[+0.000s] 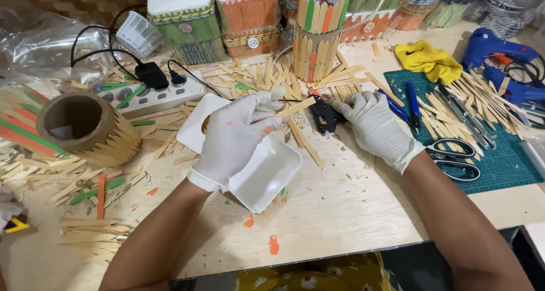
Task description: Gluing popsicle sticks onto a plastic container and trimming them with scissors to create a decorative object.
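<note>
My left hand (235, 135), in a white glove, grips a white plastic box lid (264, 174) with an oval hole, and pinches a plain wooden stick (296, 106) between thumb and finger. My right hand (374, 126), also gloved, rests on the table and holds a small black glue gun (325, 116) whose tip points at the stick's end. Both hands are over the middle of the wooden table (335, 211).
Loose wooden sticks lie everywhere. A stick-covered cylinder (318, 41) stands behind the hands, a cardboard roll with sticks (85, 126) at left, a power strip (153, 92) behind it. A green cutting mat (488, 155) at right carries scissors (454, 155), blue pliers, sticks and a blue glue gun (499, 58).
</note>
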